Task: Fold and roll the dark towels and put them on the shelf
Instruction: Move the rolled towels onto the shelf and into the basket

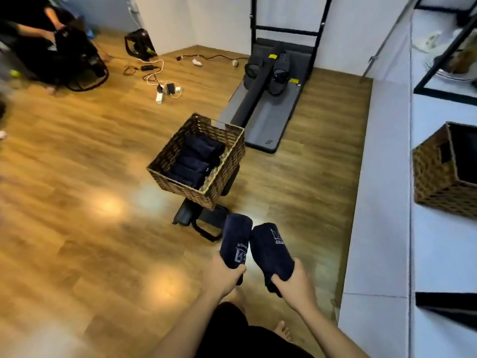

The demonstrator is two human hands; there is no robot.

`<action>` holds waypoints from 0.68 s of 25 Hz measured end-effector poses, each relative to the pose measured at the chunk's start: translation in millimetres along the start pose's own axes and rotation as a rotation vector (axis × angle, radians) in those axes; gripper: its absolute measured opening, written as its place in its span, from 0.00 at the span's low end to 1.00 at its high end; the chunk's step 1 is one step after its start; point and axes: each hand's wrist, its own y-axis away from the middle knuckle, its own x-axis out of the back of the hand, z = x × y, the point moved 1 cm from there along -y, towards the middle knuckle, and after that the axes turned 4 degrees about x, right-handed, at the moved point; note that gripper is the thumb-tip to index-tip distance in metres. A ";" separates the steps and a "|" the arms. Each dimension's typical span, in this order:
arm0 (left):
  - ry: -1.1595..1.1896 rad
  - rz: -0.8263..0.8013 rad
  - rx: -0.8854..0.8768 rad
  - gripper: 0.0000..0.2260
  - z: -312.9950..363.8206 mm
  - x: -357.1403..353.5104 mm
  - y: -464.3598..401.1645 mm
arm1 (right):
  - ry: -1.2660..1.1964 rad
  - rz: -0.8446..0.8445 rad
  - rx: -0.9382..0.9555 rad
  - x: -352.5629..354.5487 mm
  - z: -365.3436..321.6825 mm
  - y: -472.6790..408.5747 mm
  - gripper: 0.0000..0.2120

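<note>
Nearest the camera, the left hand [224,276] grips one rolled dark towel [236,240] at its near end, fingers curled round it. Just beside it, the right hand [296,282] grips a second rolled towel [271,250] the same way, thumb on top; pale embroidered lettering shows on both rolls. The two rolls touch along their inner sides and point away from the person, held above the wooden floor [77,202]. A bare foot [282,330] shows below the right forearm.

Beyond the hands, a wicker basket [219,174] sits raised on a dark stand [201,223]; inside it lie several more rolled dark towels [196,158], packed side by side.

To the right, a white shelf unit [387,202] carries a second wicker basket [438,177] with a dark interior.

Farther off, a grey exercise machine [265,104] stands against the wall. Cables and chargers [165,86] lie on the floor to its left. At far left, another person [38,29] in dark clothing handles a dark item.
</note>
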 end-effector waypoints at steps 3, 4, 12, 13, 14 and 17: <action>0.098 0.036 0.031 0.18 10.0 27.5 -40.3 | 0.047 -0.019 0.030 -19.1 -43.1 -44.5 0.29; 0.112 0.037 0.038 0.19 16.0 37.1 -53.0 | 0.050 -0.020 0.042 -23.3 -57.5 -59.6 0.29; 0.189 0.101 0.028 0.21 68.8 116.6 -163.1 | 0.108 0.017 0.164 -31.9 -206.5 -148.8 0.27; 0.205 0.112 0.030 0.21 73.7 121.2 -174.1 | 0.131 0.019 0.185 -31.7 -217.8 -160.5 0.28; 0.221 0.119 0.038 0.21 79.4 124.7 -183.7 | 0.158 0.011 0.205 -31.1 -227.2 -173.1 0.29; 0.266 0.153 0.073 0.22 102.2 132.1 -224.8 | 0.236 -0.044 0.235 -28.3 -263.6 -225.1 0.23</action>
